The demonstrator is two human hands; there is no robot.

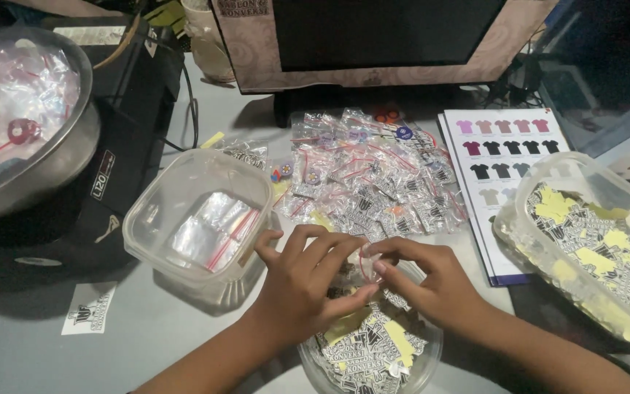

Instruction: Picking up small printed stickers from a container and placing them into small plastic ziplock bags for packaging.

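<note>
Here, two hands are seen over a round clear bowl [402,365] at the desk's [23,357] near edge. A small clear zip bag [368,260] w/ a red seal strip is pinched between them: the left hand [308,281] is closed on its left side w/ thumb and fingertips, the right hand [424,281] is closed on its right edge, fingers curled. The bag is held just above the bowl, which is filled w/ black-and-white stickers, some w/ yellow backing up; count can't be told.

Three clear plastic containers are counted in all: the bowl, a rectangular tub [198,211] at left holding a stack of empty zip bags, and a larger tub [585,241] at right full of more stickers. One metal bowl [52,160] is set far left, lined w/ clear plastic. A heap of filled bags [373,175] is spread behind the hands, too many to count. One printed sheet [504,146] of shirt colours lies beside the heap, partly under the right tub. One loose sticker [89,310] lies on the desk at left.
</note>
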